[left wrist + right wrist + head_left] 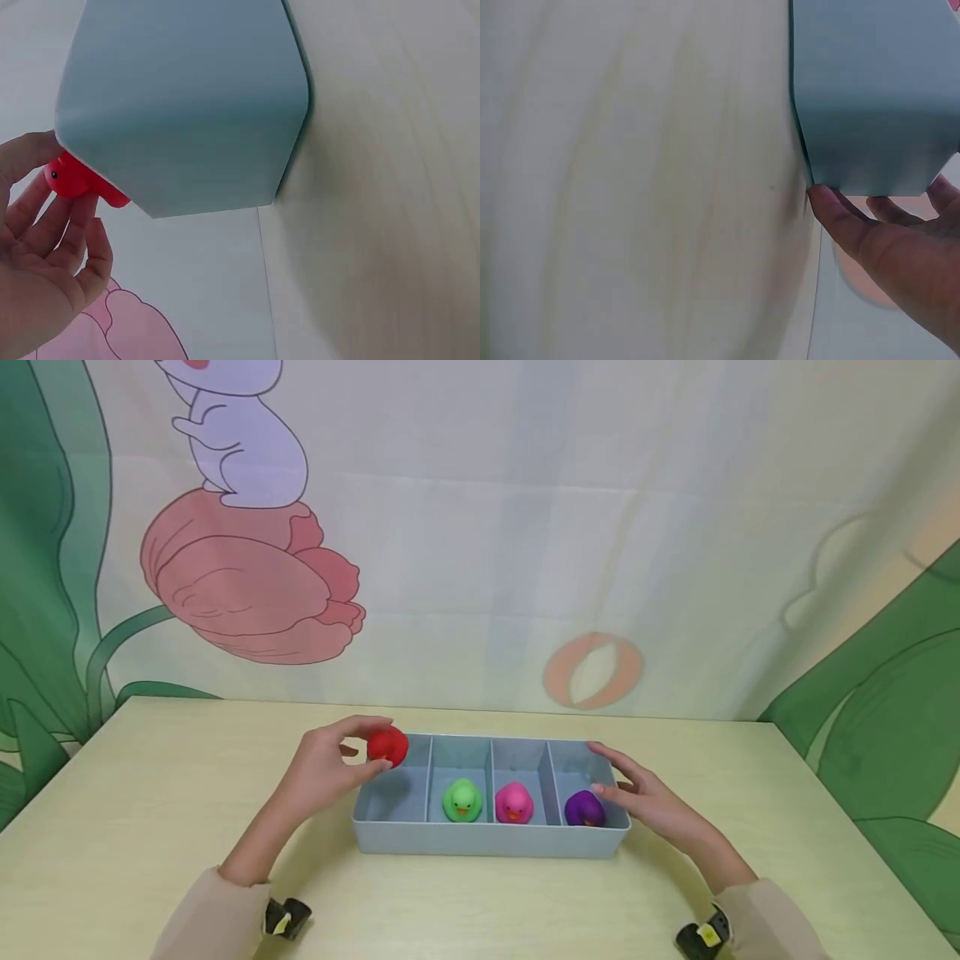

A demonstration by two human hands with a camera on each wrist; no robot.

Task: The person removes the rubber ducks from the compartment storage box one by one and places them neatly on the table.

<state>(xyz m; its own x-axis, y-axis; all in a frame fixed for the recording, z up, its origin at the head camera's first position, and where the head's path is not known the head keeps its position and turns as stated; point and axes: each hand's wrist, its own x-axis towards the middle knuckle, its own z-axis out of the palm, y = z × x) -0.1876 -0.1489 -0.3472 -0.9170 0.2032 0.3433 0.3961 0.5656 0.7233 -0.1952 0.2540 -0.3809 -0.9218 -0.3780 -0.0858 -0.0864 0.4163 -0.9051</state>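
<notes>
My left hand (330,762) pinches a red rubber duck (387,747) between thumb and fingers, over the leftmost compartment of a grey-blue divided box (491,841). In the left wrist view the red duck (75,178) shows at the box's rim, partly hidden by the end wall. My right hand (651,800) holds the box's right end, thumb and forefinger over the rim and other fingertips (826,201) against the outside wall. A purple duck (585,808) sits in the rightmost compartment beside the thumb. A green duck (462,801) and a pink duck (514,803) sit in the two middle compartments.
The box stands on a pale wood-look table (480,910). Behind the table's far edge hangs a printed cloth (465,552) with a rabbit, a flower and green leaves. A small black device (287,918) is strapped at the left wrist, another (702,935) at the right.
</notes>
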